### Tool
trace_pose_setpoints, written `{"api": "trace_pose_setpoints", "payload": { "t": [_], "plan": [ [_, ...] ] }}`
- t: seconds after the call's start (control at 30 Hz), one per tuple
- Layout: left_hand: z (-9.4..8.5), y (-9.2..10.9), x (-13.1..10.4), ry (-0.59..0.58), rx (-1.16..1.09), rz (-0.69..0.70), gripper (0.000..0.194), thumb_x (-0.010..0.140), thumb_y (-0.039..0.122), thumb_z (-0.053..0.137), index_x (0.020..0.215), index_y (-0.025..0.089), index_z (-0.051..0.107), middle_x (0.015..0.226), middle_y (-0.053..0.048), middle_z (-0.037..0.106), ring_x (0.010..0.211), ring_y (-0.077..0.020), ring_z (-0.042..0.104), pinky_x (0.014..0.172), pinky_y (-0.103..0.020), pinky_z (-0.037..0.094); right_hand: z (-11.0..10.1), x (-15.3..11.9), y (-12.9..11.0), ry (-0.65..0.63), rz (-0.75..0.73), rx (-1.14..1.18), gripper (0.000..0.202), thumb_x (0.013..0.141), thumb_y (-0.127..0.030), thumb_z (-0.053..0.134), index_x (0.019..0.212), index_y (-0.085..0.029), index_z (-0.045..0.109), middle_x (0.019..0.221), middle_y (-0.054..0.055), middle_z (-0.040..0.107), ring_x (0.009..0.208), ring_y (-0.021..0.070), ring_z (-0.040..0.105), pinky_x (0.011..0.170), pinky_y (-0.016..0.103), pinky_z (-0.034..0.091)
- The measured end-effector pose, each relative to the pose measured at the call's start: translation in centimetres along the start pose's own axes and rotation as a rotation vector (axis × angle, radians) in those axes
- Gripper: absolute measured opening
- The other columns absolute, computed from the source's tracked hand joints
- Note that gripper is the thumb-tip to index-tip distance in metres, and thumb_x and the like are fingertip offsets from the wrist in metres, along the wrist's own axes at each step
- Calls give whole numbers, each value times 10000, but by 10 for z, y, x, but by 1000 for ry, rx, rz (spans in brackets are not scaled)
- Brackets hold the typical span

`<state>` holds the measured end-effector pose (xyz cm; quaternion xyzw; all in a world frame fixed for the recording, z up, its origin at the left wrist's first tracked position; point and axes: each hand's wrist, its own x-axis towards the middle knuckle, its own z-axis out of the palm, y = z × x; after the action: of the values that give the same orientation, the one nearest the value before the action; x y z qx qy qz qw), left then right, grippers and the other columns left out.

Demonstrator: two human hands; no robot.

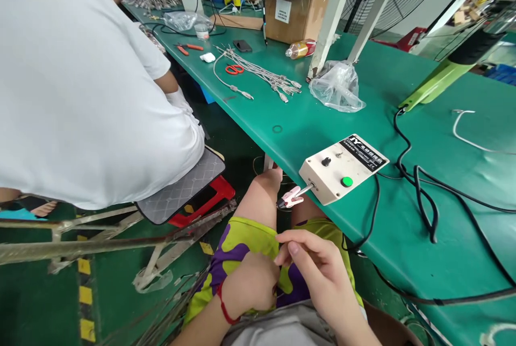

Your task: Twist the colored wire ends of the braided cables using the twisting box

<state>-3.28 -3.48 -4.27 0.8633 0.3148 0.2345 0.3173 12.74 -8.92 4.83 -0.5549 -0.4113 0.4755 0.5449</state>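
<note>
My left hand (pixel 255 280), with a red string on its wrist, is curled over my lap, knuckles up; its fingers are turned away and hidden. Beside it on the right, my right hand (pixel 318 262) has its thumb and fingers bent loosely and apart, with nothing visible between them. Both are above the yellow-green and purple shorts (pixel 252 233). Beyond them, at the table's edge, sits a beige control box (pixel 342 168) with a green button and a black knob. A small pink and white clip (pixel 291 197) is on the rod that sticks out of the box.
A person in white (pixel 88 88) sits at left on a stool (pixel 181 187). The green table (pixel 258 115) holds grey cables (pixel 262 73), red scissors (pixel 234 69), pliers (pixel 189 48), a plastic bag (pixel 338 87), a bottle (pixel 300 49), a carton (pixel 296 13) and black cords (pixel 419 185).
</note>
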Motion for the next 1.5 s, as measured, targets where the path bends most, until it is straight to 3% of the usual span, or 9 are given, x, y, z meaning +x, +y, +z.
{"api": "trace_pose_setpoints", "payload": {
  "t": [0.17, 0.27, 0.37, 0.57, 0.8, 1.0, 1.17, 1.33, 1.5],
  "plan": [
    [-46, 4, 25, -432, -38, -106, 254, 880, 189, 708, 669, 219, 571, 543, -1, 561, 465, -186, 542, 496, -307, 333, -11, -7, -2, 81, -87, 1, 263, 1179, -421, 666, 1160, -297, 897, 822, 21, 824, 764, 177, 768, 740, 251, 607],
    [-86, 22, 35, -445, -305, -343, 238, 1120, 295, 512, 915, 234, 617, 751, -9, 738, 688, -203, 732, 622, -269, 520, -12, -12, -8, 114, -159, -74, 231, 1174, -364, 665, 1179, -322, 892, 798, 5, 814, 725, 163, 767, 692, 217, 598],
    [-101, 45, 34, -230, -814, -521, 341, 1143, 531, 570, 982, 232, 600, 823, -24, 767, 664, -199, 775, 634, -273, 620, -9, -11, -11, 189, -199, -112, 199, 1153, -349, 688, 1197, -323, 881, 754, -4, 788, 656, 158, 740, 628, 204, 581],
    [-70, 67, 23, 17, -1045, -547, 464, 1077, 667, 705, 1015, 210, 654, 718, 12, 698, 403, -103, 621, 382, -154, 431, 7, 2, -12, 205, -107, 76, 147, 1035, -418, 861, 1054, -276, 895, 651, -12, 695, 544, 149, 650, 550, 222, 546],
    [-42, 63, 14, 208, -1116, -348, 234, 1156, 473, 689, 1130, 245, 732, 777, 13, 739, 409, -31, 592, 418, -83, 392, 10, 5, -3, 231, 18, 346, 181, 972, -442, 948, 954, -263, 922, 638, -4, 655, 553, 106, 573, 546, 179, 475],
    [-42, 55, 19, -51, -1290, -248, 320, 1105, 510, 757, 1004, 208, 736, 650, 25, 684, 361, -3, 396, 372, -76, 306, 7, 5, 7, 113, 234, 402, 355, 948, -561, 949, 989, -209, 925, 602, -19, 584, 503, 85, 414, 478, 196, 359],
    [-42, 59, 18, 254, -1005, -285, 184, 1116, 347, 743, 996, 208, 746, 810, -30, 838, 413, -28, 472, 385, -96, 347, 19, -11, 6, 460, -61, 187, 314, 1010, -547, 887, 1227, -321, 879, 695, -49, 542, 596, 115, 466, 569, 220, 410],
    [-45, 68, 20, 394, -636, -164, 102, 1049, 162, 743, 970, 226, 752, 679, 50, 727, 500, -67, 593, 503, -128, 461, 22, -16, 6, 363, -133, 66, 160, 948, -438, 957, 1003, -299, 900, 602, -76, 428, 548, 104, 387, 541, 222, 361],
    [-43, 72, 19, 400, -484, -122, 181, 1022, 108, 710, 874, 212, 689, 617, 77, 617, 493, -63, 532, 490, -141, 402, 11, -8, 4, 272, -71, 255, 146, 926, -402, 987, 894, -283, 907, 613, -32, 595, 578, 119, 523, 563, 197, 497]
  ]
}}
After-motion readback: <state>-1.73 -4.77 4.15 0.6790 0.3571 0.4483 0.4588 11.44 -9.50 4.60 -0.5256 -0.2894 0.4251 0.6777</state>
